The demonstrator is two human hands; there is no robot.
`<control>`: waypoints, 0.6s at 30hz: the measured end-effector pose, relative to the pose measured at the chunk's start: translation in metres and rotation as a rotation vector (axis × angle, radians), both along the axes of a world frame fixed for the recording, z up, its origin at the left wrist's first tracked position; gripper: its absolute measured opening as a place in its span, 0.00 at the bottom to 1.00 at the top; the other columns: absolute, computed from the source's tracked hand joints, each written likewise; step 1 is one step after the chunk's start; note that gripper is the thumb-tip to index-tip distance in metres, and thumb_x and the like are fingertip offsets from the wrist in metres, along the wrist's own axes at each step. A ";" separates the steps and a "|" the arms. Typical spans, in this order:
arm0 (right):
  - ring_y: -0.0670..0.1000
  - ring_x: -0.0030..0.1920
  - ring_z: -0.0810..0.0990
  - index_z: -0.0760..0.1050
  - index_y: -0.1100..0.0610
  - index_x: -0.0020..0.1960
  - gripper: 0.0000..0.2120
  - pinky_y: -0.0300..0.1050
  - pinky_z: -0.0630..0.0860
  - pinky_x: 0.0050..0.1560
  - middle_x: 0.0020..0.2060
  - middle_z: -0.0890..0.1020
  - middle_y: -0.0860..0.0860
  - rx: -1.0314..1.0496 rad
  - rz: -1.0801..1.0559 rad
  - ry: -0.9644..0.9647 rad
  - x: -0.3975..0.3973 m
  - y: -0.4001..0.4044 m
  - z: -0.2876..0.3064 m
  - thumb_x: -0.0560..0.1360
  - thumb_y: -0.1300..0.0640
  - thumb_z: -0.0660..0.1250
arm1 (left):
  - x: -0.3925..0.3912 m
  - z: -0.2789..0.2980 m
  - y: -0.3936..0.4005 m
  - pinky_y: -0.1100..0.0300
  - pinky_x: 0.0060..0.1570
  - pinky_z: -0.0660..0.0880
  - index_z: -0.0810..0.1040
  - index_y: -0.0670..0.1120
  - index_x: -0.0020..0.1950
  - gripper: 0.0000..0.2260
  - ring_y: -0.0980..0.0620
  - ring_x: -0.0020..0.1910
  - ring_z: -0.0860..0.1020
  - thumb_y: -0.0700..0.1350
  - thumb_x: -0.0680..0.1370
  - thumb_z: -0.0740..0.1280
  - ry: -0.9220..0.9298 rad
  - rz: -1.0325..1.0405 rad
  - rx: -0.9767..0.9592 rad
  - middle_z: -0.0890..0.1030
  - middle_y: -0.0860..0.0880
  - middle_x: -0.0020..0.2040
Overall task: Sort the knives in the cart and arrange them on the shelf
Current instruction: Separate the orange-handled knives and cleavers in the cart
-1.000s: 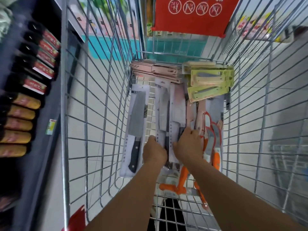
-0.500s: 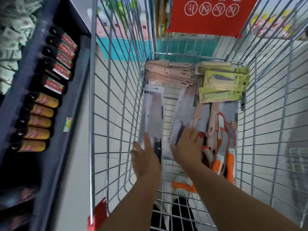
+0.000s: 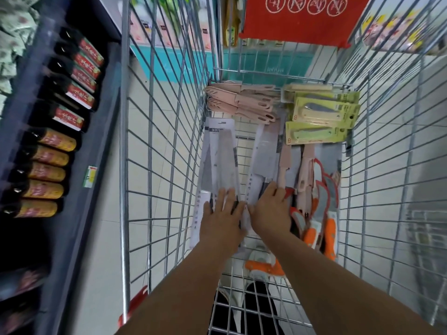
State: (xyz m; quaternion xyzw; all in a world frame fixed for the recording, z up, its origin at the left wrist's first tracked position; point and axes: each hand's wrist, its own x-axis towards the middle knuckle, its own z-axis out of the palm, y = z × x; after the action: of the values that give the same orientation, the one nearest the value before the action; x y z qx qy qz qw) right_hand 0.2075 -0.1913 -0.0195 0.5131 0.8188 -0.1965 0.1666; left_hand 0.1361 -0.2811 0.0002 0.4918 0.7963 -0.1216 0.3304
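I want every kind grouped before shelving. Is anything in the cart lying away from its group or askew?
Mostly grouped. One orange-handled knife lies crosswise at the near end of the cart, apart from the other orange-handled knives along the right side. The cleaver pack beyond the right hand sits slightly tilted.

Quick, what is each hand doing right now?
Left hand: open, flat on the packaged cleavers.
Right hand: fingers curled over another cleaver pack; grip cannot be told.

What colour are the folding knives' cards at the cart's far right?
Yellow-green cards, seen in the head view.
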 end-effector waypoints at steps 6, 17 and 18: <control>0.60 0.62 0.72 0.51 0.68 0.74 0.30 0.47 0.73 0.56 0.67 0.64 0.66 -0.088 -0.007 -0.095 -0.003 0.003 0.009 0.78 0.60 0.59 | 0.000 0.003 -0.018 0.42 0.72 0.53 0.49 0.46 0.77 0.29 0.41 0.76 0.35 0.46 0.80 0.60 0.027 0.059 -0.059 0.36 0.44 0.77; 0.55 0.48 0.78 0.61 0.54 0.56 0.23 0.54 0.80 0.49 0.51 0.75 0.55 -0.578 -0.355 0.314 0.010 -0.029 0.024 0.68 0.61 0.71 | -0.012 0.023 -0.022 0.49 0.69 0.64 0.59 0.44 0.75 0.26 0.44 0.75 0.57 0.37 0.78 0.60 -0.074 0.318 -0.021 0.49 0.46 0.78; 0.54 0.48 0.78 0.60 0.53 0.55 0.24 0.55 0.80 0.50 0.49 0.75 0.54 -0.637 -0.411 0.346 0.011 -0.028 0.027 0.68 0.62 0.72 | -0.014 0.026 -0.020 0.51 0.69 0.64 0.63 0.41 0.73 0.21 0.44 0.74 0.59 0.38 0.79 0.59 -0.103 0.329 0.002 0.54 0.44 0.77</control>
State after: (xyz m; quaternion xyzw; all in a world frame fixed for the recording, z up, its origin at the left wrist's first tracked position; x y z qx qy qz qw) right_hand 0.2181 -0.2194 0.0071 0.5482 0.6134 -0.5525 0.1340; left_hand 0.1219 -0.3010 0.0263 0.3607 0.8483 -0.0394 0.3857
